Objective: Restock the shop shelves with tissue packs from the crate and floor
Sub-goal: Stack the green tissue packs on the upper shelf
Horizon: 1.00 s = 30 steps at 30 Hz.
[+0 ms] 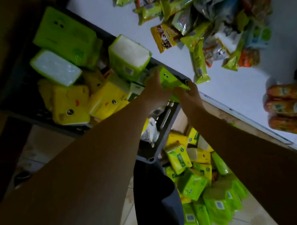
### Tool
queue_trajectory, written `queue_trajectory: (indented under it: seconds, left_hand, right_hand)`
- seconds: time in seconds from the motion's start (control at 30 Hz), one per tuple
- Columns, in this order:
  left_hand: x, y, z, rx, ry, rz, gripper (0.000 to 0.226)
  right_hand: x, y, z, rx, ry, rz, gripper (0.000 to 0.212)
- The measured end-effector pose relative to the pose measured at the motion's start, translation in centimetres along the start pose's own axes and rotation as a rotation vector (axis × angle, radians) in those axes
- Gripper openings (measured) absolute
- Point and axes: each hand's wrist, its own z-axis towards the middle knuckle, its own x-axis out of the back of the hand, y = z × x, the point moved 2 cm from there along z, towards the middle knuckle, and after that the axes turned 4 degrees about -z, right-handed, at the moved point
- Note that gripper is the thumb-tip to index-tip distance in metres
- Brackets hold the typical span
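Observation:
Both hands hold one green tissue pack (171, 82) at the right edge of the dark crate (25, 107). My left hand (155, 90) grips its left end and my right hand (189, 97) grips its right end. The crate holds several green packs (66, 36) and yellow packs (69, 107), some lying on end. More green and yellow tissue packs (194, 186) lie heaped on the floor at the lower right, below the white shelf (232, 86).
The white shelf carries a pile of snack packets (198, 16) at the top and orange bottles (289, 109) at the right. Dark fabric (156, 198) hangs below the crate. Tiled floor (39, 152) shows at the lower left.

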Motion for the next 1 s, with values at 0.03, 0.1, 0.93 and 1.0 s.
queue_trajectory:
  seconds: [0.03,0.1,0.93,1.0]
  left_hand:
    - [-0.4,0.0,-0.1,0.026,0.033,-0.045,0.082]
    - [-0.8,-0.4,-0.7,0.079,0.082,-0.087,0.081]
    - [1.2,3.1,-14.6,0.237,0.265,-0.333,0.083]
    - [2.4,5.4,-19.3,0.268,0.325,-0.401,0.039]
  right_hand:
    - [0.0,0.0,-0.2,-0.004,0.012,0.019,0.05]
    - [-0.3,-0.4,-1.2,-0.005,-0.015,0.042,0.052]
    - [4.9,-3.6,-15.2,0.005,-0.047,0.002,0.049]
    - [6.6,-5.5,-20.4,0.022,-0.067,-0.029,0.044]
